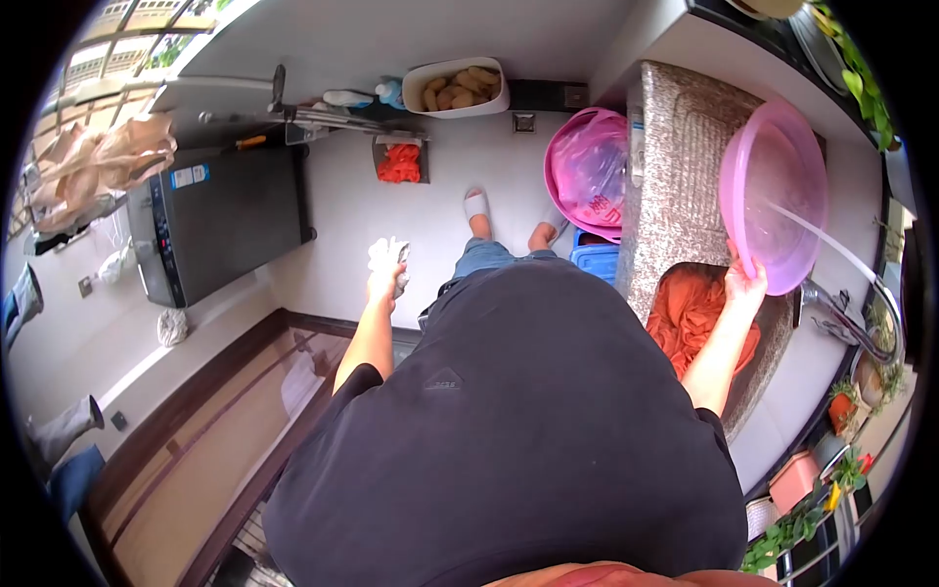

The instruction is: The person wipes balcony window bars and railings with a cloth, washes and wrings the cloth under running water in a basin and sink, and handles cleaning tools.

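My left hand (387,281) is closed around a crumpled white cloth (389,252), held out over the floor at my side. With my right hand (745,284) I grip the near rim of a pink-purple basin (775,210). The basin is tilted up at the stone sink, its hollow side showing. A pale hose (849,256) curves over its rim, with the end inside it. Below that hand, orange-red fabric (690,313) lies bunched in the sink's bowl. A ribbed stone washboard (699,137) forms the sink's far part.
A pink tub with a plastic bag (590,171) and a blue container (597,259) stand beside the sink. A white bin of root vegetables (455,88) sits by the wall. A dark appliance (230,225) stands left. Potted plants (843,409) line the right edge.
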`<state>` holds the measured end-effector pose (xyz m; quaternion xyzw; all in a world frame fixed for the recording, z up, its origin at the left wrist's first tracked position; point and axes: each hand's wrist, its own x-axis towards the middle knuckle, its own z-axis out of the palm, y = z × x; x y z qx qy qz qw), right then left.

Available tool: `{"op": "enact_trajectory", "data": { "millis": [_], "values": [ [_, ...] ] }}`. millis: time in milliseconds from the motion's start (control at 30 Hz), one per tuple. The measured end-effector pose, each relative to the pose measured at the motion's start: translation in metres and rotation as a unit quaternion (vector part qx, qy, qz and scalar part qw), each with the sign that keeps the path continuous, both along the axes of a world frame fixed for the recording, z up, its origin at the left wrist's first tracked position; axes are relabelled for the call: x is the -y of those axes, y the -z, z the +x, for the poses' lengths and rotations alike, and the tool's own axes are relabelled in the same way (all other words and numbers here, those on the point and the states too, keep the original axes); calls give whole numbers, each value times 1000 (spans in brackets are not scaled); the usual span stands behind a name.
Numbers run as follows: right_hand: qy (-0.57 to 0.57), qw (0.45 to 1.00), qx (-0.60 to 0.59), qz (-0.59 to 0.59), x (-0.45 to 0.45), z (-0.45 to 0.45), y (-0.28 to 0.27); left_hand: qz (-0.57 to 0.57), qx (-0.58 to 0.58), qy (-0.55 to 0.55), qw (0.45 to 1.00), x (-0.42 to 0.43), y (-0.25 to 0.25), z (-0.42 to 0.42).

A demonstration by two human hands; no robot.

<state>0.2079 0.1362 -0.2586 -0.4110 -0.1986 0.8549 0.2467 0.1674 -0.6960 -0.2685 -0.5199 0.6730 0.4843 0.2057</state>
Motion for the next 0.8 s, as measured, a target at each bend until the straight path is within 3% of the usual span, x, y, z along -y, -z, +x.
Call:
{"op": "enact_trajectory", "data": {
  "millis": [200, 333, 400, 433, 467, 500, 600, 633, 700, 733, 800],
  "values": [
    [27, 999, 27, 0, 35, -10, -28, -66, 43, 42, 996, -13, -43, 13],
    [13, 997, 65, 41, 48, -4, -31, -78, 41, 22, 996, 15, -36, 34],
    [-87, 992, -85, -23, 31, 21, -18, -89, 47, 17, 995, 30, -29, 41],
    [-43, 999, -17, 4, 37, 19, -20, -94, 51, 14, 994, 36, -25, 45],
    [20, 998, 60, 19, 78, -3, -59, -81, 20, 7, 996, 39, -24, 45],
    [6, 998, 64, 27, 69, 3, -49, -69, -12, 4, 998, 40, -29, 40],
    [-72, 994, 21, 77, 51, 20, -28, -56, -94, 54, 993, 47, -56, -11],
    [-63, 997, 22, 45, 49, 20, -31, -56, -117, 80, 988, 55, -59, -33],
    [-43, 999, 20, -15, 50, 16, -40, -204, -184, 136, 952, 96, -5, -77],
    [-29, 995, 82, 52, 91, -5, -74, -244, -166, 164, 941, 98, -24, -116],
    [-54, 994, 59, -77, 62, 7, -62, -160, -246, 165, 942, 116, -42, -188]
  ]
}}
